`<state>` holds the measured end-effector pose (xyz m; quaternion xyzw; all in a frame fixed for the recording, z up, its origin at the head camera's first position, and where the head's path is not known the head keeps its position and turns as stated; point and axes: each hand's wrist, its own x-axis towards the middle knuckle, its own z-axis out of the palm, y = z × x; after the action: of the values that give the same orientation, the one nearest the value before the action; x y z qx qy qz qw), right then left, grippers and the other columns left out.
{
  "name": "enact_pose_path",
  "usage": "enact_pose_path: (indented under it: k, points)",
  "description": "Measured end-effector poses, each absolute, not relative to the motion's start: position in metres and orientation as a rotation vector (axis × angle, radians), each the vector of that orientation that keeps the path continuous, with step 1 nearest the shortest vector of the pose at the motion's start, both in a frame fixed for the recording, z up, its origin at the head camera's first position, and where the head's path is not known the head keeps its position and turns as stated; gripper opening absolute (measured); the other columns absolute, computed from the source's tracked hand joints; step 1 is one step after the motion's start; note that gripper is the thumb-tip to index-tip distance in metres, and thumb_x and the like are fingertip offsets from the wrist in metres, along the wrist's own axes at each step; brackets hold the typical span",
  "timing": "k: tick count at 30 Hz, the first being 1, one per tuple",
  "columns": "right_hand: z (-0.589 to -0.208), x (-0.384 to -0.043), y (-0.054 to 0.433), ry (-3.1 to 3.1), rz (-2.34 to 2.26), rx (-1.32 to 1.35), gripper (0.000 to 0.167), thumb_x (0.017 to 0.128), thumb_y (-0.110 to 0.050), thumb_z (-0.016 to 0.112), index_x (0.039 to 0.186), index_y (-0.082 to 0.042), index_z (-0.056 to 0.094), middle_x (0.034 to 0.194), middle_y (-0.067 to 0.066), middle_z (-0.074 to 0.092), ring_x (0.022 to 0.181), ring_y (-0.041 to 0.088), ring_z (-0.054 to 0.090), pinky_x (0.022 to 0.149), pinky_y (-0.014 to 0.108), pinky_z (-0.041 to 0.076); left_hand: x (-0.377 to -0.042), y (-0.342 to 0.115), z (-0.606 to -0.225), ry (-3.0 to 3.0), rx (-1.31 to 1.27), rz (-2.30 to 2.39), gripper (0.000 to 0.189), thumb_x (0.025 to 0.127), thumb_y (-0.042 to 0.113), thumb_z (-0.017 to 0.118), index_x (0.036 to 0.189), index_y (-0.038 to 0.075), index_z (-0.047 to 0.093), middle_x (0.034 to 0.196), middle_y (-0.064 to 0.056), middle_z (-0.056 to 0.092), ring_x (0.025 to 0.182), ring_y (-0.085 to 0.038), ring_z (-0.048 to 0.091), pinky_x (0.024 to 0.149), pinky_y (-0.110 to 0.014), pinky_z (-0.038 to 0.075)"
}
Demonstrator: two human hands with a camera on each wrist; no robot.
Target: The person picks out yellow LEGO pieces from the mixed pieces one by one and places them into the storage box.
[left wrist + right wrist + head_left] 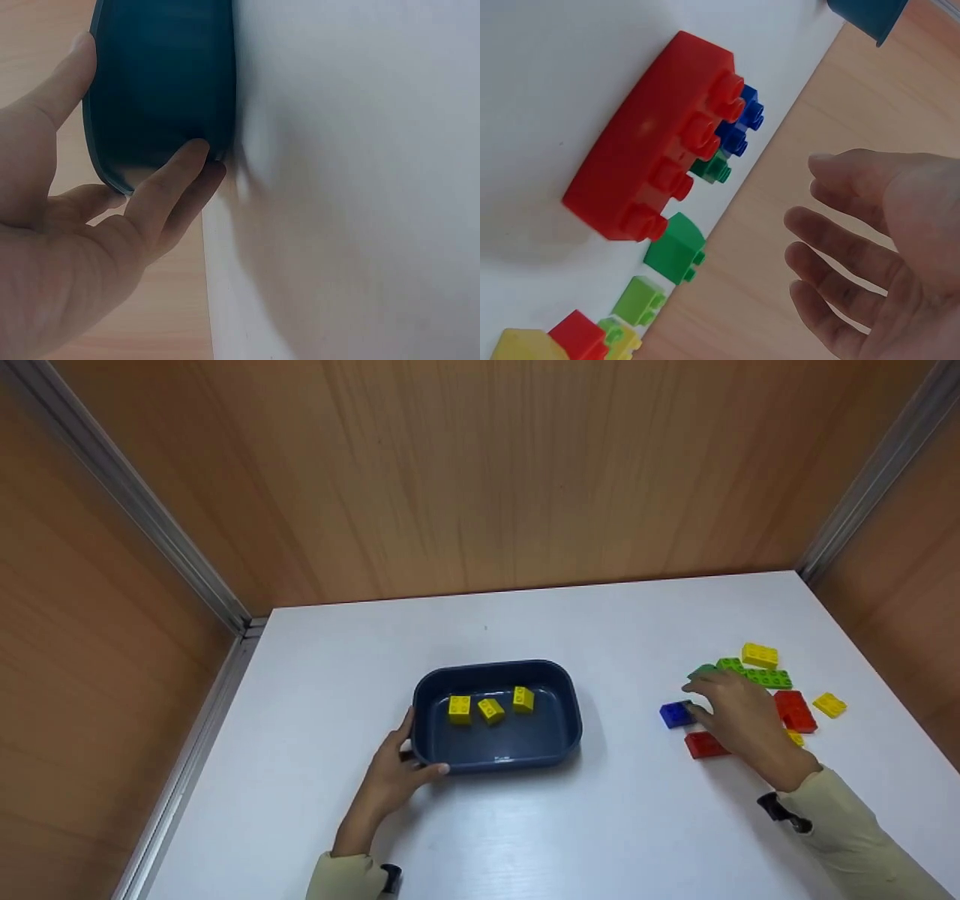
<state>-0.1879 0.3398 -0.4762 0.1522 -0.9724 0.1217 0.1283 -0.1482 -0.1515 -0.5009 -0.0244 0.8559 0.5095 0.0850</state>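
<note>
A dark blue tray (517, 766) sits on the white table with three yellow bricks (460, 710) inside. My left hand (391, 776) grips its left end, thumb at the front rim and fingers along the side; the left wrist view shows fingertips against the tray wall (165, 82). Over the loose bricks at the right is my right hand (739, 720), its fingers loosely bent and nothing between them in the right wrist view. Nearest to it are a blue brick (676, 715), a red brick (705, 745) and a dark green brick (702, 670), partly hidden by the hand.
Beyond the right hand lie light green bricks (769, 679), a yellow brick (760, 655), another red brick (795, 711) and a flat yellow brick (830, 705). A wooden panel (487, 480) rises behind the table, with others at both sides.
</note>
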Motion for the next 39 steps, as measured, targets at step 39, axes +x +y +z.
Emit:
enact_pose_path:
  k: [39]
  points:
    - [-0.498,-0.138,0.417,-2.856,0.327,0.147,0.043,0.071,-0.003,0.096,0.108,0.006,0.077,0.104,0.031,0.074,0.086,0.046,0.064,0.071,0.063,0.059,-0.147,-0.151,-0.501,2.560,-0.095,1.496,0.108,0.087,0.020,0.090,0.171,0.018,0.021,0.160,-0.023,0.043,0.135,-0.044,0.056,0.109,-0.051,0.053]
